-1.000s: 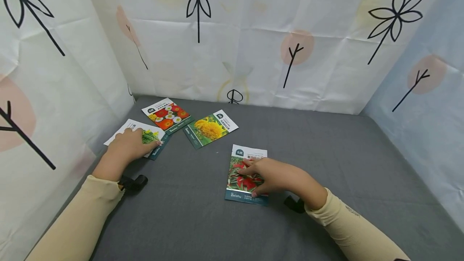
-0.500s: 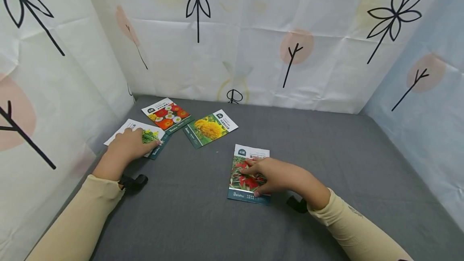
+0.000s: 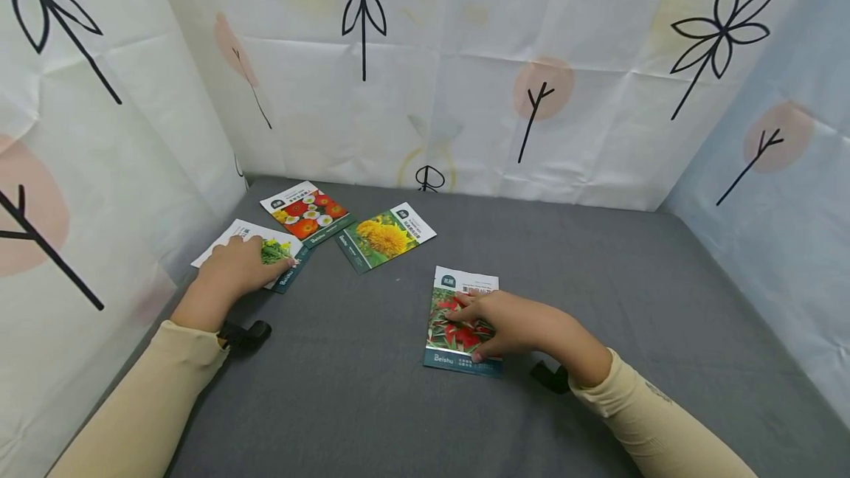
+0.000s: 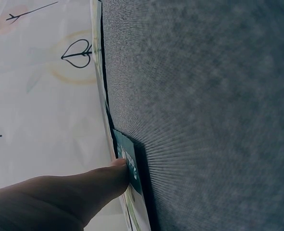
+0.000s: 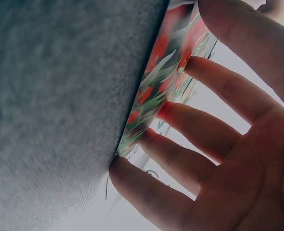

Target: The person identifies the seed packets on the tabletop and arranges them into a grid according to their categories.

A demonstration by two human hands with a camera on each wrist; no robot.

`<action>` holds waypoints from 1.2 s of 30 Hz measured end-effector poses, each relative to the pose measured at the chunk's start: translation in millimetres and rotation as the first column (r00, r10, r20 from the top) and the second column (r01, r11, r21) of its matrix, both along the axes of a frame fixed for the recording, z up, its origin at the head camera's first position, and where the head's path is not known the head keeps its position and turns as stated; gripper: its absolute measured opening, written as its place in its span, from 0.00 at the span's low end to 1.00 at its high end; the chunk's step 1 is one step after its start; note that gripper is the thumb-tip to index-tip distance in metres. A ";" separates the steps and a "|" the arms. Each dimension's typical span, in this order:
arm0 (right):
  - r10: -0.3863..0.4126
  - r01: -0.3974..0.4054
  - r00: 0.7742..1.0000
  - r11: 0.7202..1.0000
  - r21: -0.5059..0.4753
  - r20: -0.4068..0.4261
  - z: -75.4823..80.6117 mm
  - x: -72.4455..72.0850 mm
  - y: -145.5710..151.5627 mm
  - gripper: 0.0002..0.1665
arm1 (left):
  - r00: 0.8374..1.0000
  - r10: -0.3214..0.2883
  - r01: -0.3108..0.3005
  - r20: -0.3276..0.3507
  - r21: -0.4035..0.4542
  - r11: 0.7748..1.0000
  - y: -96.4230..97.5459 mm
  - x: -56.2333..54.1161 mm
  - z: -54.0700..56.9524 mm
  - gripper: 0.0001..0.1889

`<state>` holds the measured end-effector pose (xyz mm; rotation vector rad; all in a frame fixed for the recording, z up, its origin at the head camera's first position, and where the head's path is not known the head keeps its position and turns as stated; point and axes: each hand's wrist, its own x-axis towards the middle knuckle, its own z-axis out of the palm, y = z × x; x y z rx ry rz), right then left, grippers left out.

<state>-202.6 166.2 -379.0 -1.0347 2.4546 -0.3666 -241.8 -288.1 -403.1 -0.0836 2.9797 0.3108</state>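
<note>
At the table's left, my left hand (image 3: 234, 265) rests on a seed packet (image 3: 282, 242) with yellow flowers and green leaves, covering much of it. In the left wrist view my thumb touches that packet's dark teal end (image 4: 127, 154). Nearer the middle, my right hand (image 3: 521, 323) lies over a seed packet (image 3: 446, 316) with red flowers and a "Beishu" band. The right wrist view shows the spread fingers (image 5: 180, 159) of this hand, their tips on the red-flower packet's printed face (image 5: 156, 86).
Behind the left hand lies a packet with red, orange and white flowers (image 3: 312, 212). Beside it is one with a yellow flower (image 3: 385, 234), angled. Grey cloth (image 3: 332, 404) covers the table, and white patterned sheets (image 3: 465, 116) stand around the back and sides.
My right hand has slid the red-flower packet a short way to the right across the cloth. The left hand and the other packets have stayed in place.
</note>
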 end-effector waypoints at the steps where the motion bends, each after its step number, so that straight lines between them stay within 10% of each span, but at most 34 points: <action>1: 0.006 -0.006 1.000 1.000 -0.002 -0.003 -0.1 -0.2 0.6 0.39 | 1.000 0.001 -0.001 -0.001 -0.001 1.000 0.2 0.1 0.2 0.49; 36: 0.003 -0.003 1.000 1.000 -0.017 0.007 -0.1 -0.9 20.1 0.39 | 1.000 0.006 -0.006 0.004 -0.002 1.000 2.8 3.1 4.9 0.49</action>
